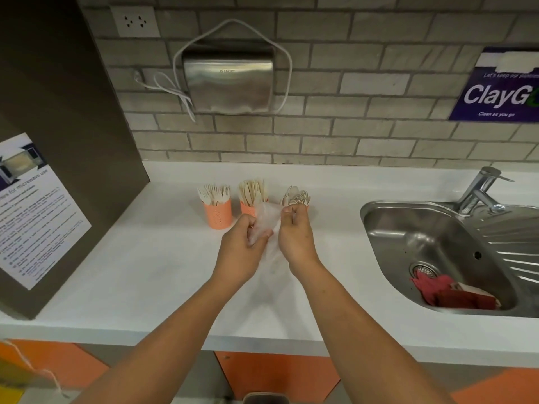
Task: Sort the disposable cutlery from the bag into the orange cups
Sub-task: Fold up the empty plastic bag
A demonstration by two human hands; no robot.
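A clear plastic bag (pixel 267 218) is held up over the white counter between both hands. My left hand (pixel 242 246) grips its left side and my right hand (pixel 294 234) pinches its upper right edge. Behind them stand three orange cups. The left cup (pixel 218 214) holds wooden forks, the middle cup (pixel 248 207) holds wooden knives or sticks, and the right one is hidden behind my right hand, with only its wooden spoons (pixel 297 196) showing. I cannot tell whether anything is inside the bag.
A steel sink (pixel 388 228) with a tap (pixel 481 191) lies to the right, red cloth and packaging (pixel 455 293) in its basin. A brown cabinet side with a notice (pixel 32 211) bounds the left. A hand dryer (pixel 229 81) hangs on the brick wall.
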